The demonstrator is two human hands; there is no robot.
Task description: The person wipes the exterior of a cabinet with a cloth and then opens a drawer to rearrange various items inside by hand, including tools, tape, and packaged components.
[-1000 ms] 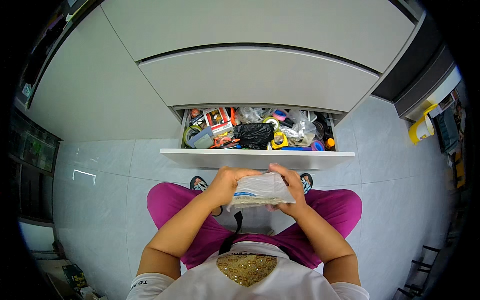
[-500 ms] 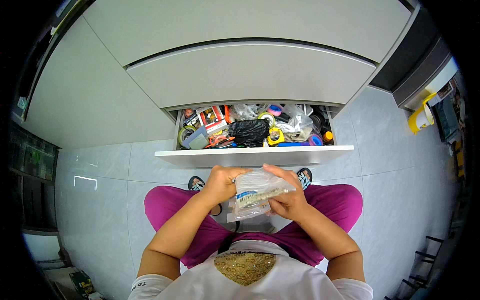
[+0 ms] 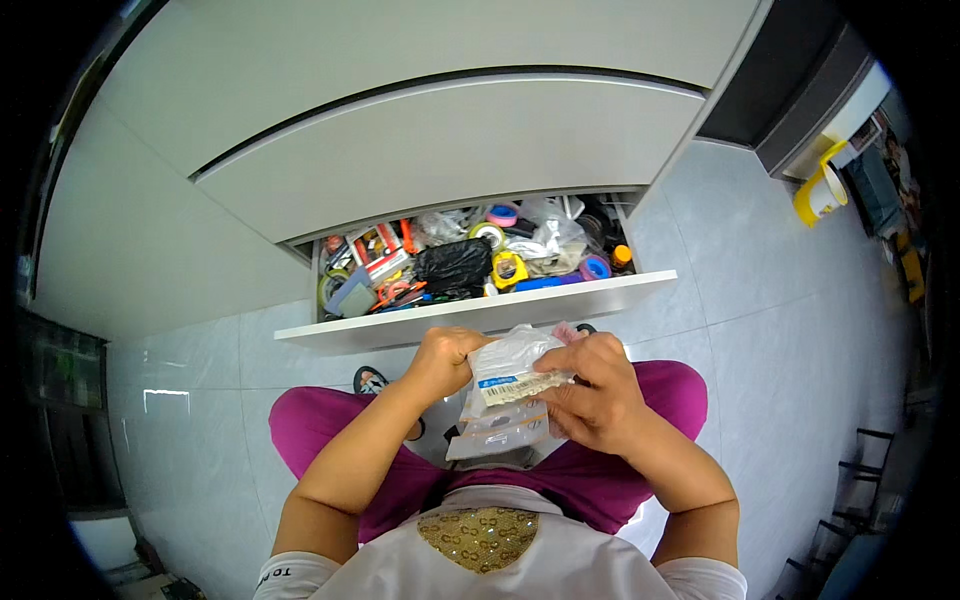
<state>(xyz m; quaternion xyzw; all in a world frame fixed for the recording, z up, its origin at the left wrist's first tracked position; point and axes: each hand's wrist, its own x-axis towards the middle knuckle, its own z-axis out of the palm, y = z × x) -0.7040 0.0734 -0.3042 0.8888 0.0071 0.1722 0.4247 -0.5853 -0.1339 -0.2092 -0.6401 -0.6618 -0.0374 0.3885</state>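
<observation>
A clear plastic bag [image 3: 512, 352] with a blue-and-white barcode label is stretched between my hands above my lap. Its left edge is gripped in my left hand [image 3: 440, 364], whose fingers are curled closed. My right hand [image 3: 598, 392] pinches the right side, with fingers at the label's end. Below the label hangs a lower part of the bag with thin orange lines. Something pinkish [image 3: 568, 334] shows behind the right fingers; its kind is unclear. I cannot make out what the bag contains.
Just beyond my hands an open drawer [image 3: 480, 310] holds a black plastic bag [image 3: 453, 265], a yellow tape measure [image 3: 509, 268], tape rolls [image 3: 595, 268] and an orange-capped bottle [image 3: 621, 257]. A yellow-and-white bucket [image 3: 822, 196] stands on the floor at far right.
The view has turned slightly, so the drawer appears tilted and farther left. My right fingers have shifted on the bag, and more of its lower part hangs down.
</observation>
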